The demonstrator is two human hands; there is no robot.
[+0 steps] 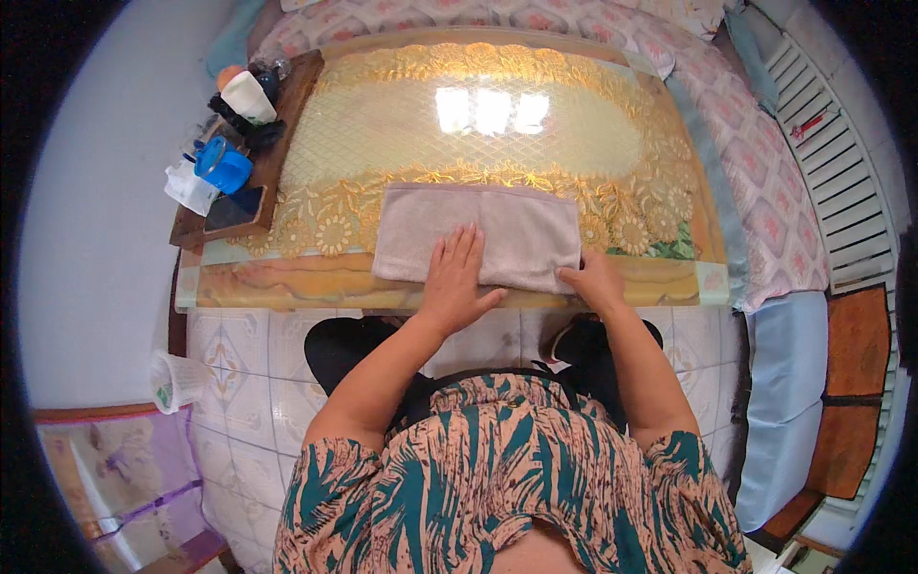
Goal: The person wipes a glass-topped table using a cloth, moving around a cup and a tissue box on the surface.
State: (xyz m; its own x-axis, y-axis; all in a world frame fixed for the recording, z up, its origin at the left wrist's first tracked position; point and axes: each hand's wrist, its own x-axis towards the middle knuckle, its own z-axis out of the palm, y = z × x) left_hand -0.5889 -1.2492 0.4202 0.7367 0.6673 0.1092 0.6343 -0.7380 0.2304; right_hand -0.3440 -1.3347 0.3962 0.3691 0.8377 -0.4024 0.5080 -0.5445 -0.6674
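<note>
A greyish-pink towel [516, 225], folded into a flat rectangle, lies near the front edge of the table. My left hand [457, 282] rests flat on its left half, fingers stretched toward the far side. At the towel's near right corner, my right hand [597, 282] pinches the edge, thumb on top and the other fingers partly hidden beside and beneath it. Under the towel is a table [287, 282] with a clear cover over a gold floral lace cloth [382, 134].
On the left, a wooden tray [304, 96] holds a blue container [224, 165], a dark phone [235, 208], white tissue [247, 98] and other small items. A patterned sofa [755, 191] runs along the far and right sides. A white wastebasket [179, 381] stands on the tiled floor.
</note>
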